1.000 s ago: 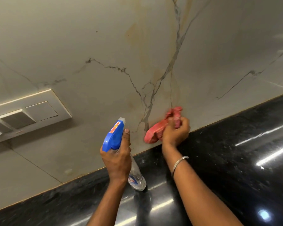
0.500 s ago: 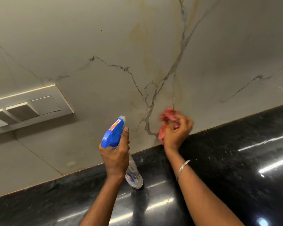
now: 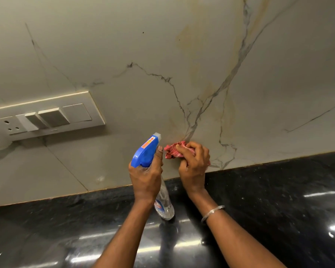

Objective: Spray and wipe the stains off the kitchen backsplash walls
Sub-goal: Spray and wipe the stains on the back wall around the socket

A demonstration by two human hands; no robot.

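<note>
The backsplash wall (image 3: 162, 45) is pale marble-look tile with dark veins and yellowish-brown stains (image 3: 193, 78) running down its middle. My left hand (image 3: 145, 176) grips a clear spray bottle (image 3: 146, 151) with a blue trigger head, nozzle pointing up at the wall. My right hand (image 3: 194, 161) holds a bunched red cloth (image 3: 172, 150) against the wall's low part, just above the counter edge and right beside the bottle's head. A silver bangle sits on the right wrist.
A white switch and socket plate (image 3: 46, 115) projects from the wall at the left. A glossy black stone counter (image 3: 278, 200) runs along the bottom, with light reflections on it.
My right hand with the cloth has slid left along the wall's base, ending close to the spray head. The view has shifted, bringing the socket into sight. The bottle hand stays put.
</note>
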